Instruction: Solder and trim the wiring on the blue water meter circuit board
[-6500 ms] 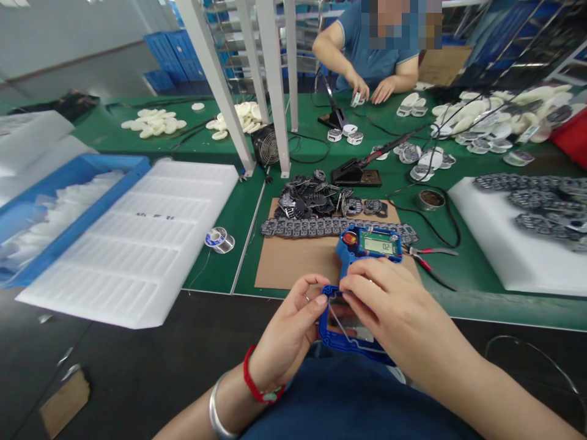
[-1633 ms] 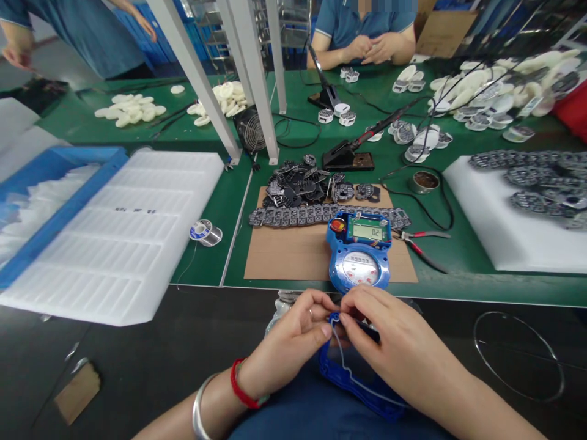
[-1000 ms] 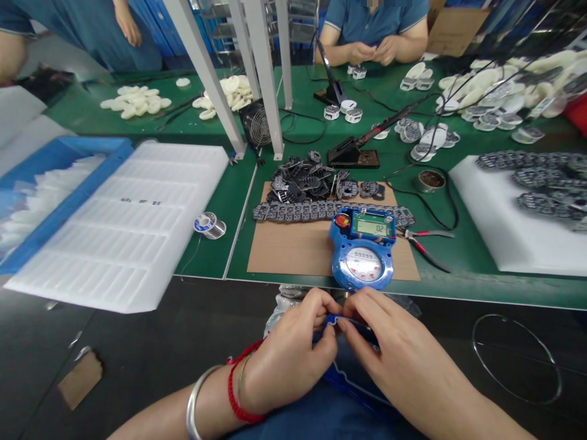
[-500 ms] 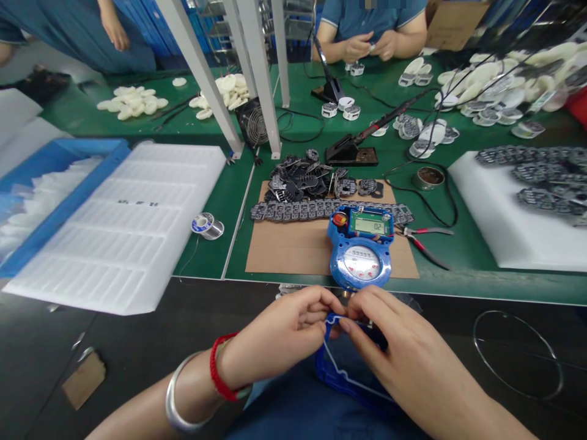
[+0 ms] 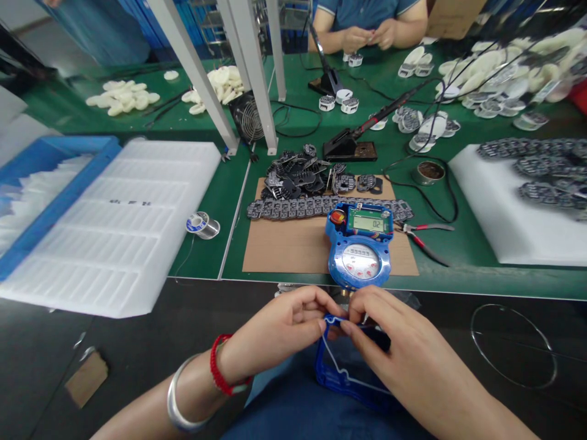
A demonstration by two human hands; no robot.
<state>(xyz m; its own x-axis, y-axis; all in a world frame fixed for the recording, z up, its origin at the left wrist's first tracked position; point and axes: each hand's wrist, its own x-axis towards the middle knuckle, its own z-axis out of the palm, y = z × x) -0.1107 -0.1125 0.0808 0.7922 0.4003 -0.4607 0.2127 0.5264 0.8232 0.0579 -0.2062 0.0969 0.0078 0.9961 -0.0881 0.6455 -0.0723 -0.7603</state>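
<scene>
Two bare hands close on a blue cover (image 5: 321, 366) at the lower centre of the frame, just below the green bench's edge.

From my remote seat I see the left hand (image 5: 293, 327) with fingers curled and thumb pressed to the cover's upper-left corner, while the right hand (image 5: 403, 354) pinches the top edge just beside it, thumb against bent fingers; I cannot tell whether those tips also hold the white strip (image 5: 342, 371) running along the cover's rim. Directly above, a blue meter (image 5: 360, 260) stands on cardboard (image 5: 288, 247), its display lit, before a row of circuit boards (image 5: 293, 209). Red-handled pliers (image 5: 428, 247) lie right of centre, a solder spool (image 5: 202, 226) left of centre; a co-worker (image 5: 367, 27) sits at top right of centre.
</scene>
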